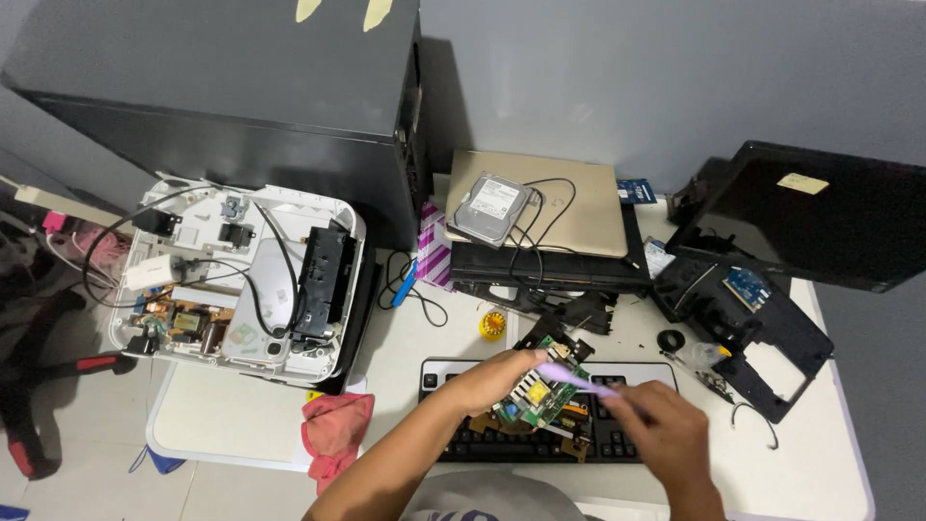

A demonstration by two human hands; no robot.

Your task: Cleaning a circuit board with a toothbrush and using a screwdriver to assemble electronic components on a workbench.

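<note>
— Green circuit board [536, 390] is what I've got in the left hand [495, 379]: fingers curled round its left end, so it's clamped and lifted just above the black keyboard [540, 439], component side up toward the camera.

— Why held rather than laid flat?

— My guess is that the grip steadies it and tilts the parts toward me, so the other hand can work across them. The right hand [664, 427] is closed in a pinch on a thin pale lilac tool [579, 380], blurred, maybe a brush; I can't tell its kind for certain.

— Which way does the board run?

— Its long axis goes from near left to far right, the far end pointing toward the black plastic housing [748, 328] on the right. The tool lies across it, tip to the far left, handle back into my right fist.

— And around it?

— Near left, a red cloth [335, 432] hangs at the edge of the white table [241, 415]. Just beyond the keyboard sits a small yellow round thing [493, 325]. Left of that, an opened white appliance [241, 280] lies with its wiring exposed upward, presumably for access. Farther back, a bare hard drive [492, 208] rests on a beige laptop [569, 205], stacked on a black device. Far left stands a black computer tower [241, 87]; far right, a dark monitor [820, 217].
</note>
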